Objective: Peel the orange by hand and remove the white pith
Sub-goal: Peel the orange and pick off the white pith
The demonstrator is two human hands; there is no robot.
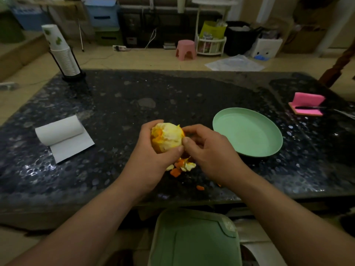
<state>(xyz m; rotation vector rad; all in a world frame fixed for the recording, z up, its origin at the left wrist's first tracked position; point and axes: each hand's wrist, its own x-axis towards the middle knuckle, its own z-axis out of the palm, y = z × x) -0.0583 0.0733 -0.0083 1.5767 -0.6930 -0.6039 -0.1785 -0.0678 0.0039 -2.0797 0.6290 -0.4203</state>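
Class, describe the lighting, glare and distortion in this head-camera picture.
Head view: dim light; pale glare patches on the dark table at left; the wide lens bends the table's edges; the orange is sharp, the far background soft.

On the dark speckled table (134,96), a partly unrolled paper roll (63,138) lies at left. A cup stack (61,52) stands upper left, a green plate (247,135) right of centre, a pink pad (307,103) far right.

The left hand (151,150) holds the partly peeled orange (166,136) above the worktop (115,104); the right hand (207,148) pinches its pith.
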